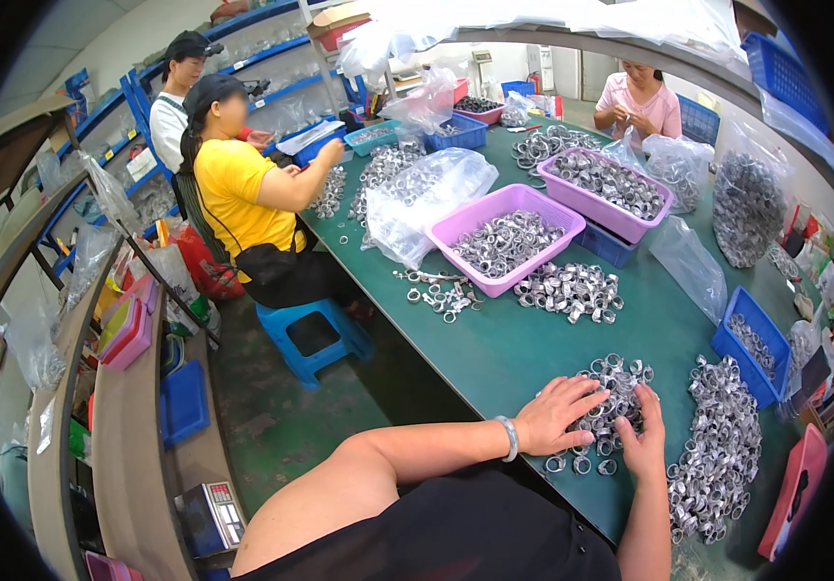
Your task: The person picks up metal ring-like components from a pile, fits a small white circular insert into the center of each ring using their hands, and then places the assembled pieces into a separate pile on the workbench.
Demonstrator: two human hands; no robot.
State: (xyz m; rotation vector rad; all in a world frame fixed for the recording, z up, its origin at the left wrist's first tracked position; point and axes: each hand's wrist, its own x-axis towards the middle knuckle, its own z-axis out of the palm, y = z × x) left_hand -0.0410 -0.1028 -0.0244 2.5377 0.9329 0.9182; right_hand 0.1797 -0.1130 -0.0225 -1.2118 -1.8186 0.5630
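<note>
My left hand (557,416), with a bracelet (509,439) on its wrist, lies over the left side of a small pile of grey metal rings (613,380) that look like clamps. Its fingers are stretched out and touch the rings. My right hand (645,438) rests against the pile's right side, thumb and fingers apart. Between both hands the rings are loose, and neither hand grips one that I can make out. A few single rings (581,466) lie at the near edge of the pile. Right of my right hand spreads a bigger heap of rings (717,450).
Pink baskets of rings (451,237) stand farther up the green table (494,353), with loose rings beside them. A blue basket (773,382) is at the right. Co-workers (242,184) are at the left; another person (641,102) sits across. A blue stool (310,339) stands on the floor.
</note>
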